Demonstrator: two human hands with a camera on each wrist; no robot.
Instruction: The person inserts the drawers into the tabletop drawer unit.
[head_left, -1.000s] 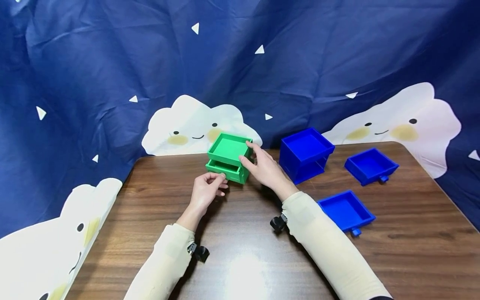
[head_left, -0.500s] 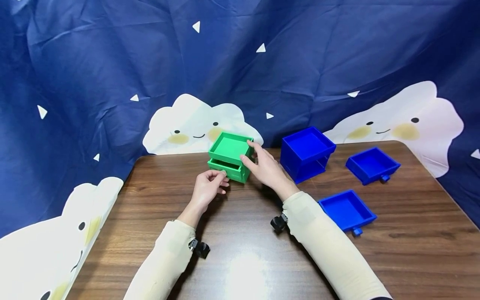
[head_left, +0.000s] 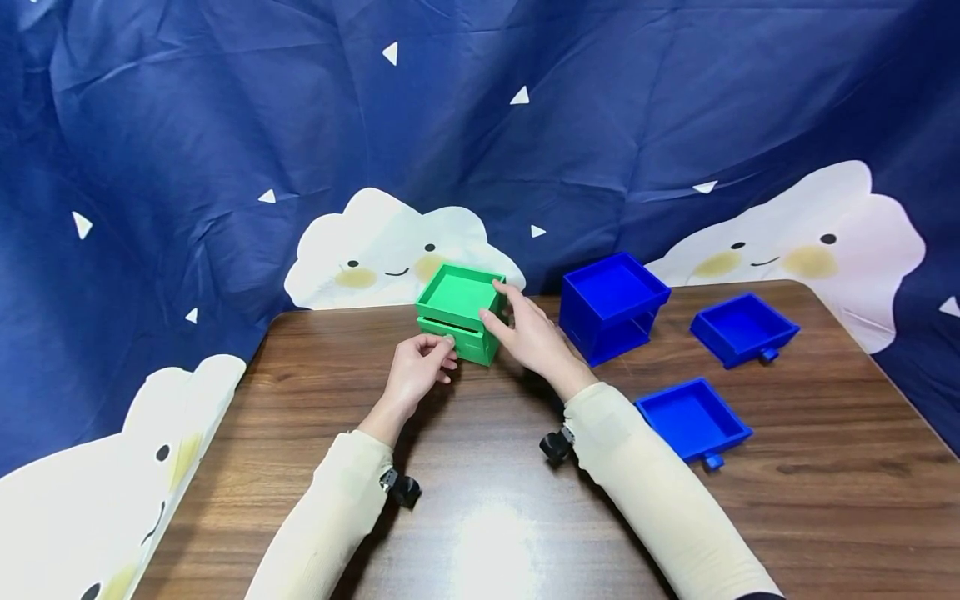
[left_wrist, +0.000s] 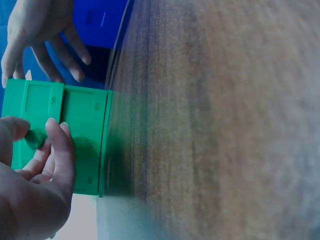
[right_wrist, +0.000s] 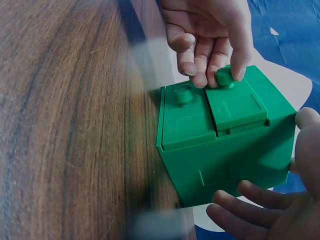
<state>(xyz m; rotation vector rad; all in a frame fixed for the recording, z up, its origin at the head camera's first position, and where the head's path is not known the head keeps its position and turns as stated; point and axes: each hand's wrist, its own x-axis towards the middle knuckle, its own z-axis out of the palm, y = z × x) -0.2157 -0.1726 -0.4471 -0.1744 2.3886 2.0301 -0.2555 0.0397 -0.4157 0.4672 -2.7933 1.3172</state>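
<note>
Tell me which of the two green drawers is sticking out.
The upper drawer, whose knob the left hand pinches: its front juts slightly from the box, while the lower drawer sits pushed in.

Left cabinet (head_left: pixel 461 293) on worktop (head_left: pixel 480 467), near back edge, curtain (head_left: pixel 450 125) behind. In it, upper drawer (right_wrist: pixel 237 106) directly above lower drawer (right_wrist: pixel 187 122), front jutting slightly past. Left hand (head_left: pixel 420 364) before cabinet, at upper drawer's knob (right_wrist: pixel 225 77). Right hand (head_left: pixel 531 333) along cabinet's right side; exact contact hard to judge. Right cabinet (head_left: pixel 615 287) further right, apart. Rear loose drawer (head_left: pixel 745 326) right of that. Front loose drawer (head_left: pixel 693 419) nearer person, just right of right sleeve (head_left: pixel 652 479).
</note>
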